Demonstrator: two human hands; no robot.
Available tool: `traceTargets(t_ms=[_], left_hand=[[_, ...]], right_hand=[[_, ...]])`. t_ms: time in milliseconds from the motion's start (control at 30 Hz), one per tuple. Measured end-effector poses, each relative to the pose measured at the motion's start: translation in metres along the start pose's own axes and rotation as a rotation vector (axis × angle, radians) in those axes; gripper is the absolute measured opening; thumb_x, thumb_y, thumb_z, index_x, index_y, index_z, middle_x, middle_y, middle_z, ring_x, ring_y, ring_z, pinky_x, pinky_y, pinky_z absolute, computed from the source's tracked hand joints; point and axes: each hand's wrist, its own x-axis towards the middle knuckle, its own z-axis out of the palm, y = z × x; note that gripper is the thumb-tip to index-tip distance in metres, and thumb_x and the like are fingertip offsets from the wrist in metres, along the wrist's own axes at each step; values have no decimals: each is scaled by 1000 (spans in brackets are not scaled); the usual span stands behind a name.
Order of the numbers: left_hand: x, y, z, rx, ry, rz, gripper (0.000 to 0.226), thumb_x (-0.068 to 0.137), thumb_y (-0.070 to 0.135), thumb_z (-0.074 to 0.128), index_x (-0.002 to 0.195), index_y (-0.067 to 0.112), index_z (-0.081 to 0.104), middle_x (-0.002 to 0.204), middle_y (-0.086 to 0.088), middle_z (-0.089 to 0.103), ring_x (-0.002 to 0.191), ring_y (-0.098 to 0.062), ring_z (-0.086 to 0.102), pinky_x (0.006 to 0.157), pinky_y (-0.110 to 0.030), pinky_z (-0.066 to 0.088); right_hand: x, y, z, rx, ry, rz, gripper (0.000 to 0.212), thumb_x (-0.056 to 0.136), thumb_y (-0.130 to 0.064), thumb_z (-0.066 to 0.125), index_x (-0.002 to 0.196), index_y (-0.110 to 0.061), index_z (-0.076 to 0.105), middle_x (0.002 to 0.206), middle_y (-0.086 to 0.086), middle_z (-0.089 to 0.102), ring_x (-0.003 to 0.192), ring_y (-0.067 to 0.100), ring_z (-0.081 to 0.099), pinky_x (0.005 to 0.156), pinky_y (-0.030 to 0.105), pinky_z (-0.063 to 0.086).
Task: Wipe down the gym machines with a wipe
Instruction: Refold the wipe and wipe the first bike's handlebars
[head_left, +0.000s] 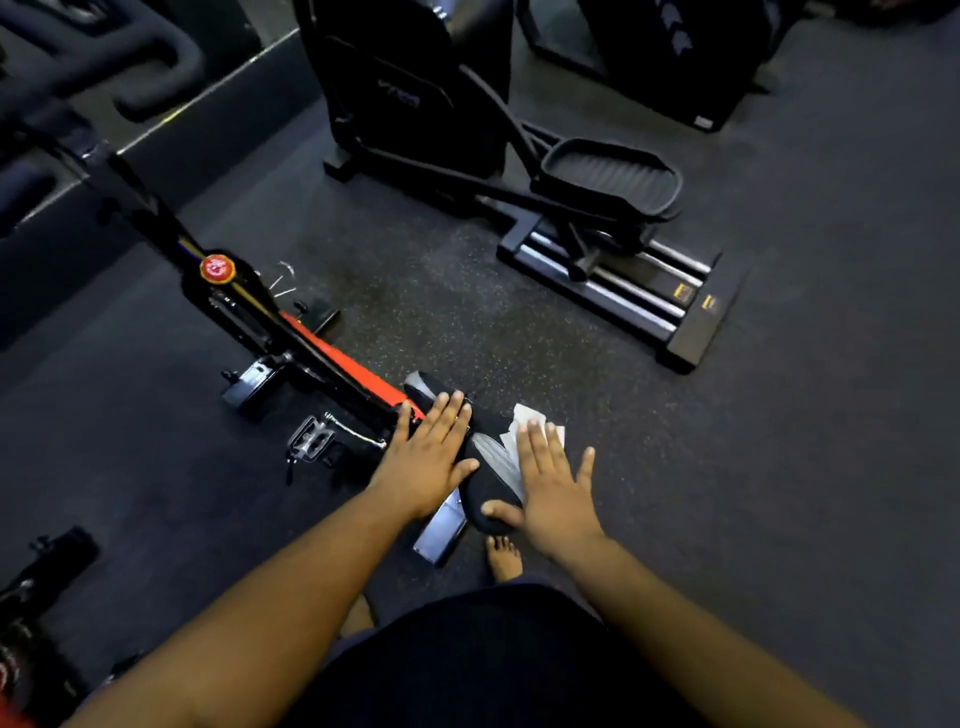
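Note:
A black and red exercise bike (332, 358) stands below me, its black saddle (488, 467) under both hands. My left hand (428, 457) lies flat on the saddle's left side with fingers together, nothing in it. My right hand (553, 483) presses a white wipe (524, 423) flat against the saddle's right side, fingers spread over it, thumb on the saddle's rear. The wipe's edge sticks out past the fingertips.
A black elliptical trainer (602, 182) stands on the rubber floor to the upper right, its rails (623, 296) close by. A bike pedal (311, 441) juts out left of the saddle. My bare foot (504, 558) is below the saddle. Another machine's part (47, 566) sits at the lower left.

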Motion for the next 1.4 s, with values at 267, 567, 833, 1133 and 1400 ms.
traceTargets(t_ms=[267,567,833,1133,1400], left_hand=[[-16,-15,7,-5,-42,170,79,103,60,24,162,18,-8,169,1,-21,154,-16,-23,119,-62,-12],[-79,-77,-2,-282,-145,287,76,104,59,35,164,19,9,171,1,-9,157,-15,-8,124,-58,-1],[-105,-154,-23,-1043,-227,46,71,97,72,34,130,19,68,134,-4,67,128,-18,59,111,-36,43],[-131,-271,-56,-1656,77,-153,22,103,25,61,100,6,72,101,-18,76,89,-29,70,84,-40,56],[-124,-352,-94,-1526,260,-234,16,96,13,62,80,15,65,73,-3,60,66,-15,51,61,-29,40]], right_hand=[[-58,-49,62,28,204,74,104,80,-36,78,159,-7,17,166,13,15,151,36,21,114,57,37],[-69,-106,50,109,379,154,58,95,6,52,148,-17,49,157,2,38,149,23,31,115,37,40],[3,-248,17,474,607,30,37,93,-9,64,126,-24,70,132,-6,67,126,12,59,104,28,47],[69,-352,-20,919,337,-208,60,92,-19,74,146,-23,49,142,-20,53,126,-14,49,104,11,39],[146,-391,-70,1238,189,-108,61,94,-21,70,147,-27,41,134,-3,58,116,10,63,97,26,54]])
